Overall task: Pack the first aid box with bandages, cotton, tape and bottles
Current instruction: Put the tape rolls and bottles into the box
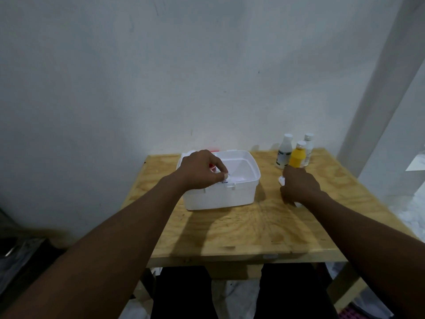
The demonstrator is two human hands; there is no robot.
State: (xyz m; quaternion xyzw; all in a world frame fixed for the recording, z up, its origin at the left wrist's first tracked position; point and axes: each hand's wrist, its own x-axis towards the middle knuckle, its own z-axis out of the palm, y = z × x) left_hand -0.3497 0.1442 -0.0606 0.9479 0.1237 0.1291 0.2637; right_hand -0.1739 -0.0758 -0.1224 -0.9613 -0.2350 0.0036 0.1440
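Left hand [202, 169] with item [226, 176] over box [220, 196]

Near half of the counter [230, 231] is bare wood, an open way in from the near edge. Box [218, 196] stands far left of centre, top open. The left hand [202, 169], pinching a small white item [226, 177], covers its near-left part; the right part is free. A narrow strip of counter lies between the box and the right hand [300, 185]. Three bottles [297, 155] crowd the far right, just beyond that hand. The wall [161, 77] closes off the far side.
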